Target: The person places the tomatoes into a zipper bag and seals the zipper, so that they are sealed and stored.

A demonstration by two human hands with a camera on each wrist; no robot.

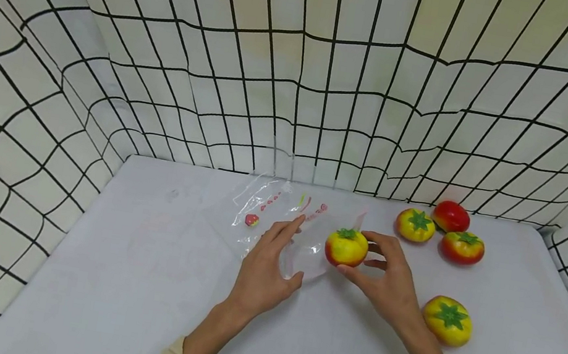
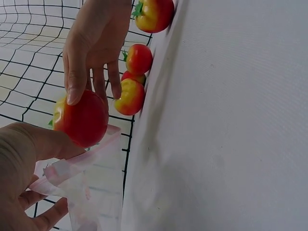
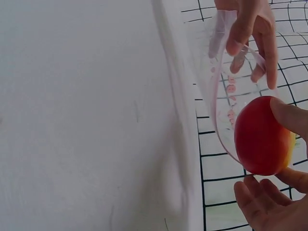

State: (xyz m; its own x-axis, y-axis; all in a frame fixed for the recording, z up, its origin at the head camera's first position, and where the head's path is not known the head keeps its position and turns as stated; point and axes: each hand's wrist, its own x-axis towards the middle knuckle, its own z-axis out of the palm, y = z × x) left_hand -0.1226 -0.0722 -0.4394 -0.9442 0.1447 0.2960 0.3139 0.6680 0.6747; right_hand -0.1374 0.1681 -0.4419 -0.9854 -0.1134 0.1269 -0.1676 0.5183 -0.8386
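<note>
White tabletop (image 1: 132, 277) | black netting (image 1: 333, 41) | left fingers (image 1: 283, 236) spread at bag (image 1: 279, 204) | right fingers (image 1: 384, 243) pinching tomato (image 1: 346, 250)

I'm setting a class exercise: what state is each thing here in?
Bag: mouth open.
Held fruit: at the bag's mouth.
Left hand: spread, beside the bag.
Right hand: holding that fruit.
Near fruit: loose on the table.
Three back fruits: loose, grouped together.
</note>
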